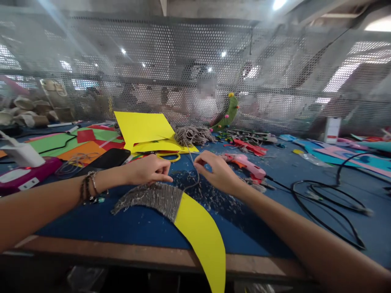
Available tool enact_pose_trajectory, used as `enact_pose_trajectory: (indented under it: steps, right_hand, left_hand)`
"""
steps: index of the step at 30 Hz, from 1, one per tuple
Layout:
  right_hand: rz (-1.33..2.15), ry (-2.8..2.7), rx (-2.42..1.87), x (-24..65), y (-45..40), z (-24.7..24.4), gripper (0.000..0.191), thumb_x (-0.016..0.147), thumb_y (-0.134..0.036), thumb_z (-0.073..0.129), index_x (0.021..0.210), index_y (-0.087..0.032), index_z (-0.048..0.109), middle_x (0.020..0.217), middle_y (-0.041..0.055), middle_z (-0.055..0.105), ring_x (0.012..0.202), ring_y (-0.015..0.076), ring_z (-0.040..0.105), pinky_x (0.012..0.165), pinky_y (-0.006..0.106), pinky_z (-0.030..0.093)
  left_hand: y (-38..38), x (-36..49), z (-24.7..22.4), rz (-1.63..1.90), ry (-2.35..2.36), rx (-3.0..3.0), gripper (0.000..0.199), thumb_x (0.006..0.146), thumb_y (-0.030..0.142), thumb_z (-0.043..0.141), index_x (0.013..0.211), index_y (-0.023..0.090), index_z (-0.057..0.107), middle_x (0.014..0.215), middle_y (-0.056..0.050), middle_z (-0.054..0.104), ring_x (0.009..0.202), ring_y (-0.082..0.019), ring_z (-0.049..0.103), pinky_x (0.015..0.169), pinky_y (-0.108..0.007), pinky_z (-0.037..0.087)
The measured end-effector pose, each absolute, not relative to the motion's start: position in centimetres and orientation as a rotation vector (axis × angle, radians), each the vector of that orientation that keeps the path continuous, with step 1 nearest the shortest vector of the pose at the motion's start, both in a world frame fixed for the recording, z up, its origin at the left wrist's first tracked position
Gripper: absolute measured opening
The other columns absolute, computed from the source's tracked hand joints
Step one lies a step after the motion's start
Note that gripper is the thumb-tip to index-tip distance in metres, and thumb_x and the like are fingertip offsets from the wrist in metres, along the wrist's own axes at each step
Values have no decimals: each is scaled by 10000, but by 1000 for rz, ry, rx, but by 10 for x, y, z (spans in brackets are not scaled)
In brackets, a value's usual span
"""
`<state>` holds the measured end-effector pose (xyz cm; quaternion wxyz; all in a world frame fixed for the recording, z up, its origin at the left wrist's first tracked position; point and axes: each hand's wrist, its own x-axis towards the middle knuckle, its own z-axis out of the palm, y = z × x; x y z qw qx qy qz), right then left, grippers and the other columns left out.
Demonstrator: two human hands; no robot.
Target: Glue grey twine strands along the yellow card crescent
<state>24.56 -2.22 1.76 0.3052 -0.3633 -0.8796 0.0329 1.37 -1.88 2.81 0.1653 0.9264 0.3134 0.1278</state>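
Observation:
A yellow crescent-shaped card (203,234) lies on the blue table and reaches past its front edge. Grey cord wrapping (161,199) covers its left part. My left hand (151,170) is just above the wrapped part, fingers curled; whether they hold anything is hidden. My right hand (215,171) pinches a loose grey cord (197,179) between thumb and forefinger, right of my left hand. The cord runs down to the edge of the wrapping. Behind my hands sits a bundle of grey cord (194,135).
A pink glue gun (250,166) and black cable (317,221) lie on the right. Yellow sheets (145,128) stand behind my left hand, near a black phone (110,158). At left is a white plug (24,154). A perforated metal screen (146,61) rises behind.

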Motion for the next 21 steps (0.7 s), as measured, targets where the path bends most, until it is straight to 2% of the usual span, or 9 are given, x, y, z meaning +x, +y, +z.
enact_pose_trajectory:
  steps: [2, 4, 7, 10, 15, 19, 21]
  right_hand:
    - [80, -2329, -954, 247, -22, 18, 126, 829, -203, 423, 728, -165, 488, 744, 41, 533, 707, 132, 485, 647, 255, 385]
    - [80, -2333, -951, 248, -21, 18, 125, 827, -201, 427, 726, -165, 491, 738, 39, 532, 703, 131, 483, 647, 254, 382]
    - [80, -2335, -958, 248, -20, 18, 130, 820, -200, 432, 712, -166, 494, 721, 35, 526, 693, 131, 479, 638, 254, 376]
    - [89, -2335, -969, 249, -19, 18, 132, 811, -196, 434, 701, -165, 500, 710, 34, 524, 685, 132, 475, 635, 257, 372]
    - [142, -2316, -990, 249, -18, 16, 137, 796, -211, 441, 690, -164, 514, 710, 31, 531, 689, 133, 481, 652, 263, 379]
    - [228, -2244, -1053, 250, -15, 17, 145, 788, -231, 435, 706, -163, 533, 731, 32, 566, 691, 129, 507, 645, 253, 395]
    - [263, -2186, -1098, 253, -13, 18, 161, 787, -246, 425, 722, -160, 545, 733, 32, 575, 681, 129, 516, 625, 248, 396]
  left_hand:
    - [-15, 13, 29, 339, 922, 2674, 425, 865, 411, 418, 525, 157, 432, 360, 33, 440, 381, -90, 459, 493, -208, 330]
    - [-13, 12, 29, 313, 943, 2708, 454, 877, 405, 378, 511, 151, 467, 426, -1, 485, 443, -108, 475, 525, -230, 329]
    - [-14, 14, 29, 238, 915, 2730, 330, 862, 379, 397, 744, 142, 593, 740, -66, 600, 672, -157, 534, 622, -254, 355]
    - [-19, 18, 29, 125, 842, 2697, 295, 808, 403, 483, 927, 147, 571, 930, -77, 563, 816, -177, 517, 706, -259, 371]
    - [-27, 24, 33, 3, 784, 2582, 306, 698, 435, 600, 785, 159, 501, 815, -16, 500, 757, -153, 466, 669, -233, 364]
    - [-29, 25, 40, -23, 790, 2468, 322, 683, 439, 601, 754, 168, 442, 702, 28, 429, 641, -115, 405, 557, -198, 330]
    - [-30, 25, 45, -18, 786, 2419, 300, 692, 421, 592, 783, 168, 461, 707, 34, 442, 641, -107, 416, 563, -189, 338]
